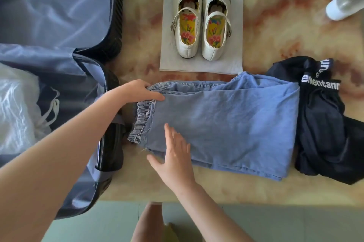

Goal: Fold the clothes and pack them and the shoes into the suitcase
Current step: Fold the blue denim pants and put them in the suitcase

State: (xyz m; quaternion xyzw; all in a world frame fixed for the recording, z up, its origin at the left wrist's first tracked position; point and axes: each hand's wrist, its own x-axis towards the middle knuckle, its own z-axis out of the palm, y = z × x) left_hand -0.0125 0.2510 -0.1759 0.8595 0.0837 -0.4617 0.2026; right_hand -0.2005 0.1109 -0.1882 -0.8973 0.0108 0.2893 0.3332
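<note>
Well, the jeans (226, 123) lie doubled over on the counter (275, 25), waistband end turned toward the open suitcase (110, 143), which sits touching that end, probably so the finished bundle needs only a short lift across. The left hand (138, 92) grips the far corner of the jeans' waistband, fingers curled round the edge, seemingly to hold the layers square. The right hand (175, 155) lies flat and spread on the near part of the jeans, holding nothing and pressing the cloth down, which I judge to be smoothing ahead of another fold. Beyond the jeans the shoes (187, 31) stand side by side on a grey bag (197, 66) (likely their wrapper for packing), apart from the denim. At the jeans' folded end, touching it, a black garment (323, 123) with white lettering lies crumpled, not yet folded. Counted: one pair of jeans, one black garment, two shoes, one grey bag, one suitcase, one white plastic bag (15, 107) inside the suitcase on the far side from the jeans, and one clear bottle (342, 3) well beyond the jeans' folded end.
</note>
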